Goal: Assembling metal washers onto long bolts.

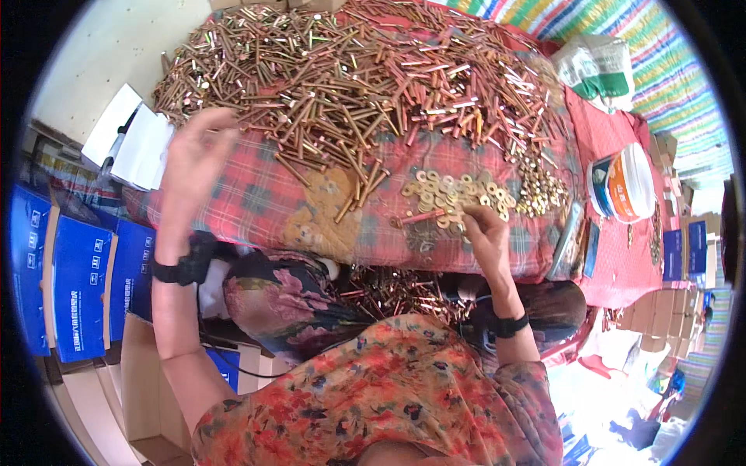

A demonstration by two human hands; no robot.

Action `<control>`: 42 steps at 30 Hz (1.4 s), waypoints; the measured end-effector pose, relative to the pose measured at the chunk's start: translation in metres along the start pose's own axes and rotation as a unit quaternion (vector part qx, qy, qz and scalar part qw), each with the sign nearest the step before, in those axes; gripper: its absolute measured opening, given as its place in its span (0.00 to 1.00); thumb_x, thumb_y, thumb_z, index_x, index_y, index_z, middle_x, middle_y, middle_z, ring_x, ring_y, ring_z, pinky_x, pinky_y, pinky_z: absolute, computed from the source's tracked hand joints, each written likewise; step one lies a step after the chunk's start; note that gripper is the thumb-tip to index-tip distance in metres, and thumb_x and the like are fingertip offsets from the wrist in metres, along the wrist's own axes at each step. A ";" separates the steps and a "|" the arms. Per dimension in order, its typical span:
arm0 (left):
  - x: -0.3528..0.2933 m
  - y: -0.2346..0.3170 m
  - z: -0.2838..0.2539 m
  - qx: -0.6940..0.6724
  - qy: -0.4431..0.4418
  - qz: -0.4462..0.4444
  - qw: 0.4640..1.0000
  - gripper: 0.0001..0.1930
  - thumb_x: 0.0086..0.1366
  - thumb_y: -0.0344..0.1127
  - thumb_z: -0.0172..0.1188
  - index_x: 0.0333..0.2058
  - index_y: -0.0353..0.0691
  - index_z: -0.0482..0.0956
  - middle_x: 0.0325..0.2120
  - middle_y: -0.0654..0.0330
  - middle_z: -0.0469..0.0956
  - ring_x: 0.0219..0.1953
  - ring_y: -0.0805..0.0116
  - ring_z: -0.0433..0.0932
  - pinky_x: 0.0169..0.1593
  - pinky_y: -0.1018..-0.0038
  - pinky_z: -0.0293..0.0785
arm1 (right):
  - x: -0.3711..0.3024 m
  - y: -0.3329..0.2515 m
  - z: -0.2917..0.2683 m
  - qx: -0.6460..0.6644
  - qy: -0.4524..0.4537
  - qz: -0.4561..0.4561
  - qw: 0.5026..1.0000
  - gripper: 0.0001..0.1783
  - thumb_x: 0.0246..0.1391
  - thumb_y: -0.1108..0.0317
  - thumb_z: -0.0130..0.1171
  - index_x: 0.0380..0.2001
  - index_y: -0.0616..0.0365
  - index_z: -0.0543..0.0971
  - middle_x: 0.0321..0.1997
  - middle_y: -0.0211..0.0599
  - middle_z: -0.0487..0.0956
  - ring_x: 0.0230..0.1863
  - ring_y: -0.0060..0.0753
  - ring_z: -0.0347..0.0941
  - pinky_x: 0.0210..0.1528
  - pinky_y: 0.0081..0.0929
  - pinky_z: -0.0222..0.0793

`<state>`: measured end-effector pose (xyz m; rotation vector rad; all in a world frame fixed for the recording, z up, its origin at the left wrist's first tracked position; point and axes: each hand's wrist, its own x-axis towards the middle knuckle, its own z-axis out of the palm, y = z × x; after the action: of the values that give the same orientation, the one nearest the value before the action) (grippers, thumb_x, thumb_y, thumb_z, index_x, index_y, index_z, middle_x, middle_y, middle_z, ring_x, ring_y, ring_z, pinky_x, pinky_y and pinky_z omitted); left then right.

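My left hand is raised at the left edge of a large heap of long brass-coloured bolts. Motion blurs its fingers, so what they hold, if anything, does not show. At the near edge of a pile of flat washers, my right hand has thumb and fingertips pinched together. Whatever sits in that pinch is too small to make out. One reddish bolt lies beside the washers, left of my right fingertips. A small pile of nuts borders the washers on the right.
Plaid cloth covers the work surface, with a worn brown patch in front. More bolts lie in my lap area. A white bucket stands at the right. Blue boxes line the left, near an open carton.
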<state>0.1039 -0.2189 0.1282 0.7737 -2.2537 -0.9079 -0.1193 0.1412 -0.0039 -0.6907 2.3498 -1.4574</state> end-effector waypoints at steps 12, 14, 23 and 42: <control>-0.056 0.080 0.195 -0.008 -0.273 0.079 0.959 0.09 0.54 0.30 0.57 0.34 0.33 0.78 0.30 0.51 0.79 0.32 0.60 0.79 0.38 0.71 0.74 | 0.011 0.003 0.045 -0.347 -0.006 -0.336 0.876 0.15 0.33 0.73 0.56 0.32 0.52 0.76 0.34 0.36 0.71 0.38 0.40 0.68 0.39 0.34 0.65; -0.068 0.073 0.209 0.053 -0.214 0.079 0.972 0.13 0.54 0.31 0.57 0.39 0.34 0.77 0.38 0.49 0.77 0.40 0.57 0.77 0.43 0.69 0.72 | 0.008 0.000 0.039 -0.343 0.014 -0.339 0.876 0.14 0.33 0.74 0.55 0.31 0.52 0.76 0.32 0.34 0.71 0.39 0.39 0.67 0.39 0.34 0.64; -0.107 0.063 0.229 -0.149 -0.293 0.048 0.943 0.14 0.60 0.32 0.54 0.44 0.31 0.74 0.31 0.55 0.79 0.33 0.72 0.74 0.39 0.76 0.70 | -0.009 -0.028 0.000 -0.256 0.033 -0.372 0.891 0.17 0.35 0.73 0.58 0.34 0.49 0.77 0.37 0.33 0.74 0.43 0.38 0.68 0.43 0.31 0.62; -0.082 0.026 0.217 0.058 -0.123 0.086 0.987 0.07 0.53 0.28 0.60 0.30 0.32 0.78 0.30 0.50 0.75 0.34 0.53 0.75 0.39 0.65 0.71 | 0.036 -0.023 -0.005 -0.202 -0.198 -0.175 0.943 0.12 0.51 0.64 0.56 0.28 0.64 0.78 0.21 0.48 0.75 0.23 0.42 0.73 0.26 0.33 0.65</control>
<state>0.0011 -0.0588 -0.0063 0.5300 -2.5638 -0.8338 -0.1464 0.1170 0.0190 -1.4232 2.2850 -0.8279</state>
